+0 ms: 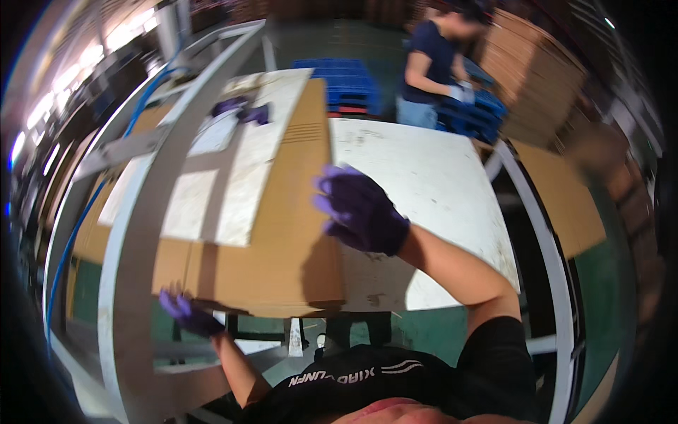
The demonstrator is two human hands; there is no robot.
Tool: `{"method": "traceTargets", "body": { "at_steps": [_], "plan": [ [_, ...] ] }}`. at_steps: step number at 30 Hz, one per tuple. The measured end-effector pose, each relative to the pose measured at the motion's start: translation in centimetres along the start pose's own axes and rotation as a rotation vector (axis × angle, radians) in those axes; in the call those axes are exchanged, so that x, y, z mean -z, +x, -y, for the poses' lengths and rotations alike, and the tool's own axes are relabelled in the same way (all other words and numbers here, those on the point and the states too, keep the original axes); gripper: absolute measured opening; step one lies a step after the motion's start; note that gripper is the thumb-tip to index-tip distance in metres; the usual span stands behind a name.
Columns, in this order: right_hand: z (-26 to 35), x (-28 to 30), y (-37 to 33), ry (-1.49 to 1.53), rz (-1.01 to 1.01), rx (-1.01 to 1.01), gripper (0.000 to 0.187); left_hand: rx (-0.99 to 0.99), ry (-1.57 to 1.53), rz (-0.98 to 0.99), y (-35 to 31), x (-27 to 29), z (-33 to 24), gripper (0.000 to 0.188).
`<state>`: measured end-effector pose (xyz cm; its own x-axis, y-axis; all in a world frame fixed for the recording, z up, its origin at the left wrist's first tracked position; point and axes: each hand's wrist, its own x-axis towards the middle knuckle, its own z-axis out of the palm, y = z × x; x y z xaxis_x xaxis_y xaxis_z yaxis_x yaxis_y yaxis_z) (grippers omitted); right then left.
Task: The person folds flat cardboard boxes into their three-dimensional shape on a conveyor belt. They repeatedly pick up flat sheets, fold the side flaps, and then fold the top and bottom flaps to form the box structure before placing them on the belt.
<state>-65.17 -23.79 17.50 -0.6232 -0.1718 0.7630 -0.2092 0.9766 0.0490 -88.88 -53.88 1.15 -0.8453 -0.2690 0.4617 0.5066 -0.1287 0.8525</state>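
Observation:
A flat brown cardboard sheet or stack [300,226] lies on the left part of a white tabletop [445,191]. On the cardboard rests a dirty white board [244,191]. My left hand [191,316], in a purple glove, is at the cardboard's near left corner with its fingers stretched out; whether it touches the edge I cannot tell. Above the cardboard's right edge, my right hand [364,212] hovers in a dark purple glove. Its fingers are apart and hold nothing visible. A shadow from this arm falls on the cardboard.
Metal frame bars [152,191] rise on the left, with a blue hose [78,226] along them. Purple gloves [253,113] lie on the white board. Blue pallets [342,81] stand beyond the table. A co-worker [429,67] bends there beside a tall cardboard stack [530,74].

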Motion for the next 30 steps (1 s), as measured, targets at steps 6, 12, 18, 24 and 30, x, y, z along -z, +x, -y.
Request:
{"method": "traceTargets", "body": {
  "at_steps": [6,12,18,24,30],
  "plan": [
    [12.7,12.5,-46.4,-0.368,0.175,-1.356,0.041,-0.570,0.433,0.144,-9.3,-2.0,-9.1,0.042],
    [36.7,18.3,-67.0,-0.165,0.229,-2.174,0.052,-0.622,0.127,0.663,-29.9,-14.6,-18.1,0.048],
    [44.2,19.5,-73.5,-0.061,-0.128,-2.312,0.052,-0.608,-0.209,1.381,-52.9,-21.2,-24.2,0.047],
    [39.9,23.8,-76.5,-0.120,-0.203,-2.232,0.046,-0.704,-0.227,1.761,-65.3,-22.2,-23.0,0.045],
    [29.5,33.7,-77.1,-0.291,-0.151,-2.174,0.048,-0.595,-0.106,1.790,-75.9,-26.3,-16.0,0.045]
  ]
}}
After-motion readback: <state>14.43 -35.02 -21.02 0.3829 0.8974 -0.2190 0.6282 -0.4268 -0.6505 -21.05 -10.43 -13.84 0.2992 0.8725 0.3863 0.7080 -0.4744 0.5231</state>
